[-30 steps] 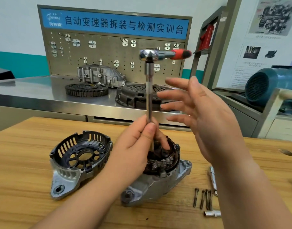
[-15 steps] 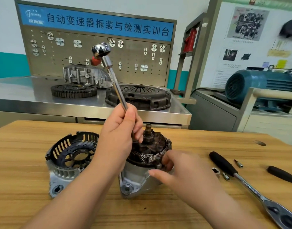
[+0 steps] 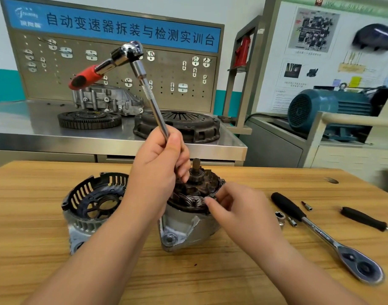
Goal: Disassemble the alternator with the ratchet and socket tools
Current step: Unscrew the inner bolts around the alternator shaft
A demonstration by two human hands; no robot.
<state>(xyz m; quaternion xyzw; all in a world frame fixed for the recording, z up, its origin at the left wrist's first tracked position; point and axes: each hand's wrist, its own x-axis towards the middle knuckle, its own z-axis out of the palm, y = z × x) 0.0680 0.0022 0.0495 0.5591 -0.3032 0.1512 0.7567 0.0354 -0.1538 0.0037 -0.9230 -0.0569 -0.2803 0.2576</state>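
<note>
Centrally on the wooden table (image 3: 210,274), the alternator (image 3: 184,221) stands with its windings and shaft upward. The left hand (image 3: 160,166), directly above its left edge, is clenched round the lower end of the extension bar (image 3: 154,106), which slants up and left to the red-handled ratchet (image 3: 114,62). The right hand (image 3: 241,210) curls thumb and forefinger against the alternator's right rim, though whether they pinch anything there is too small to tell; the bar's lower tip is hidden behind the left fingers, and the left forearm covers part of the detached end cover (image 3: 89,201).
</note>
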